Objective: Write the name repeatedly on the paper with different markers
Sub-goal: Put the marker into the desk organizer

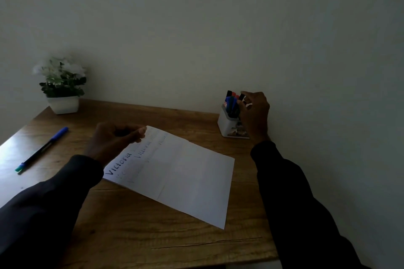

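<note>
Head view: the creased white paper (185, 177) lies mid-frame on the wooden table (135, 236). Its upper left corner meets the left hand (115, 140); I cannot tell whether the curled fingers grip it. The right hand (255, 113), arm outstretched, pinches a black-capped marker (241, 96) in the white holder (225, 123), right of centre.

Dim, underexposed; window glare at left.

White paper (185, 172), brown wood-grain table (135, 231), blue-capped pen (42, 148).
</note>
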Demonstrator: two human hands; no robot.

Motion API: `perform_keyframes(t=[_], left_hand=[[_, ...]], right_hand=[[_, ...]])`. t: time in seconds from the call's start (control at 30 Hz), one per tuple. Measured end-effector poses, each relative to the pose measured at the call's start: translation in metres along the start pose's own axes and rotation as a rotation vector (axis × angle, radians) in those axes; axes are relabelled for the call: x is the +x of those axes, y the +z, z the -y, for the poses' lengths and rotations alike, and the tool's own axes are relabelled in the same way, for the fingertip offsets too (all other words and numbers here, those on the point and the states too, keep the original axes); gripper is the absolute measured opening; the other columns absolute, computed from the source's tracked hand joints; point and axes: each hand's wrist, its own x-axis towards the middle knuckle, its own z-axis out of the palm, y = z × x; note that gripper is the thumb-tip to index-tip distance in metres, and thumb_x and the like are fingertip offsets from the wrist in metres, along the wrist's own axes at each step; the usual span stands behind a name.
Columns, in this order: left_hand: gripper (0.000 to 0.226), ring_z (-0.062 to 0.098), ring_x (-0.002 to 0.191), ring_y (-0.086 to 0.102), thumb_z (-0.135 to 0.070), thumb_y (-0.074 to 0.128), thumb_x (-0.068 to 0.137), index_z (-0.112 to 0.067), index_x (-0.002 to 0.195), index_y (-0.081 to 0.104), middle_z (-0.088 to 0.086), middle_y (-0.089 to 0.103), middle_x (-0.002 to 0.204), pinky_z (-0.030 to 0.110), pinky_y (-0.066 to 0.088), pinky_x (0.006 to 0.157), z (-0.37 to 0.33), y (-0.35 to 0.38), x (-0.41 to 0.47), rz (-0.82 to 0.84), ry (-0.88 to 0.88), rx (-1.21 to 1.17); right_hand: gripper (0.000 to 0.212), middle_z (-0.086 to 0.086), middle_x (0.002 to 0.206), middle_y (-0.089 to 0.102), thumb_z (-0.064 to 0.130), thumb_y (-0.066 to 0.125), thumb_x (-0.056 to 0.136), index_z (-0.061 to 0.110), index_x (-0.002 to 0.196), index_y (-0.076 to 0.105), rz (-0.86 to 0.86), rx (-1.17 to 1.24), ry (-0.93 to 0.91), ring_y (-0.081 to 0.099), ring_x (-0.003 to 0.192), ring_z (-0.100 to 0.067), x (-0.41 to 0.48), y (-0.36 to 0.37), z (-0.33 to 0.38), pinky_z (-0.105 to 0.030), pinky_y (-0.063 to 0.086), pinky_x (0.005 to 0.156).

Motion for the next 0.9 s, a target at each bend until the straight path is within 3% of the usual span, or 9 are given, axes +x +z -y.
perform_keyframes(t=[0.1,0.27,0.33,0.43,0.53,0.63,0.77,0.9], left_hand=[[0.010,-0.003,0.076,0.066,-0.019,0.068,0.089,-0.019,0.098,0.072,-0.006,0.072,0.089,0.014,0.043,0.065,0.001,-0.002,0.001,0.008,-0.008,0.007],[0.014,-0.015,0.069,0.063,-0.018,0.067,0.090,-0.016,0.103,0.071,-0.005,0.070,0.091,0.014,0.042,0.063,0.002,-0.002,-0.001,0.005,0.000,0.023],[0.012,-0.008,0.070,0.065,-0.018,0.067,0.090,-0.017,0.101,0.070,-0.006,0.070,0.090,0.014,0.041,0.063,0.001,-0.001,-0.002,-0.005,-0.002,0.021],[0.011,-0.003,0.076,0.063,-0.019,0.067,0.089,-0.019,0.100,0.071,-0.006,0.070,0.091,0.014,0.041,0.064,0.000,-0.001,-0.002,-0.004,-0.011,0.025],[0.009,-0.009,0.070,0.064,-0.019,0.067,0.090,-0.023,0.097,0.069,-0.009,0.069,0.088,0.013,0.041,0.062,0.000,-0.005,-0.004,-0.003,-0.012,0.014],[0.009,-0.004,0.078,0.061,-0.019,0.066,0.090,-0.027,0.094,0.067,-0.010,0.067,0.088,0.014,0.041,0.064,0.002,-0.011,-0.004,-0.005,-0.027,0.006],[0.011,0.000,0.089,0.062,-0.022,0.068,0.089,-0.026,0.099,0.070,-0.009,0.069,0.094,0.017,0.041,0.069,0.013,-0.022,-0.003,-0.023,-0.058,-0.007],[0.022,0.002,0.089,0.064,-0.023,0.069,0.089,-0.017,0.109,0.071,-0.005,0.071,0.097,0.016,0.043,0.071,0.018,-0.030,-0.004,-0.038,-0.054,0.029]], right_hand=[[0.020,-0.019,0.104,0.059,0.003,0.073,0.086,-0.003,0.104,0.072,0.047,-0.062,-0.006,0.058,0.097,-0.032,0.002,0.003,-0.004,-0.047,0.058,0.076],[0.003,-0.017,0.106,0.053,-0.002,0.066,0.089,-0.003,0.092,0.066,0.123,-0.169,-0.129,0.048,0.095,-0.021,0.002,-0.001,-0.003,-0.035,0.057,0.077],[0.006,-0.017,0.107,0.053,-0.002,0.067,0.089,-0.002,0.091,0.062,0.135,-0.186,-0.155,0.052,0.095,-0.021,0.004,-0.006,0.000,-0.035,0.059,0.073],[0.017,-0.021,0.104,0.057,-0.003,0.076,0.082,-0.004,0.091,0.063,0.158,-0.268,-0.211,0.059,0.096,-0.035,0.010,-0.010,0.002,-0.042,0.061,0.068],[0.021,-0.019,0.105,0.057,-0.001,0.080,0.078,-0.003,0.094,0.066,0.182,-0.294,-0.168,0.057,0.097,-0.035,0.013,-0.009,0.003,-0.045,0.059,0.072],[0.021,-0.018,0.106,0.060,0.004,0.076,0.083,-0.003,0.102,0.071,0.143,-0.332,-0.199,0.054,0.101,-0.035,0.005,-0.007,0.004,-0.043,0.058,0.076],[0.015,-0.019,0.100,0.064,-0.002,0.069,0.085,-0.003,0.100,0.073,-0.016,-0.172,-0.194,0.057,0.095,-0.037,-0.009,-0.006,0.016,-0.043,0.055,0.074],[0.011,-0.010,0.098,0.071,0.007,0.070,0.090,0.006,0.100,0.075,0.073,0.073,-0.131,0.067,0.088,-0.019,-0.033,0.005,0.043,-0.029,0.055,0.078]])
